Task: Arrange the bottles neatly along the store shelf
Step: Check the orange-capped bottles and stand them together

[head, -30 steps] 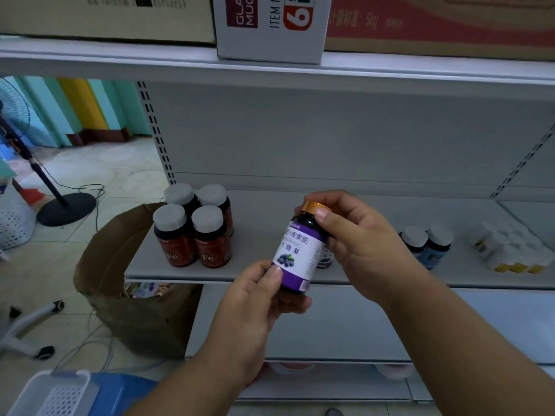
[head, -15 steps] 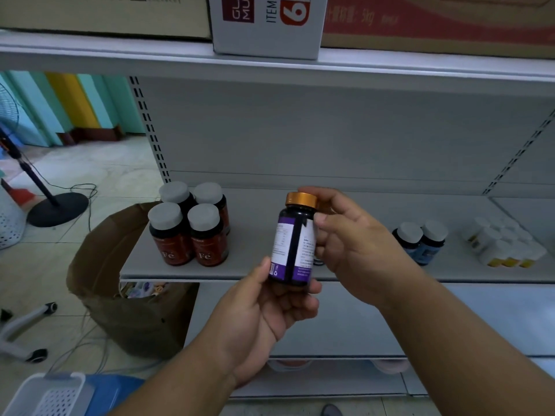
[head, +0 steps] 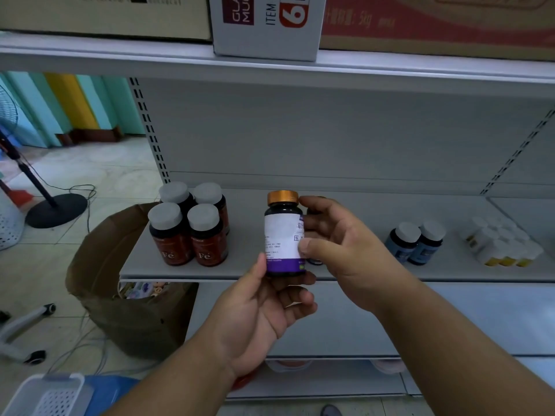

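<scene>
1. The gold-capped bottle (head: 283, 235) stood upright in the air just in front of the middle shelf (head: 345, 205), its long axis vertical, cap up, its white and purple label turned so the fine-print side faced the camera.
2. The left hand (head: 258, 313) carried it from below: the thumb pressed the lower left of the label and the curled fingers cupped the base, so this hand was grasping the bottle.
3. The right hand (head: 336, 244) lay at the bottle's right side, thumb tip on the label edge and fingers bent round behind toward the cap. It touched the bottle, but whether it truly gripped or only steadied it could not be told.
4. The relation that mattered: bare shelf lay directly behind and slightly below the bottle, between the four red Fe bottles (head: 189, 226) on the left and the two blue bottles (head: 416, 243) on the right. I judged the left hand the nearer one for setting it forward, with a turn needed first to face the label front outward.
5. A small dark bottle (head: 313, 259) stood on the shelf just behind the right hand, mostly hidden.
6. The white and yellow bottles (head: 504, 244) sat clustered at the far right of the shelf.
7. A brown paper bag (head: 120, 295) stood open on the floor at the shelf's left end, holding small packets I could not identify.
8. A white basket (head: 45, 394) showed at the lower left; its contents were out of view.
</scene>
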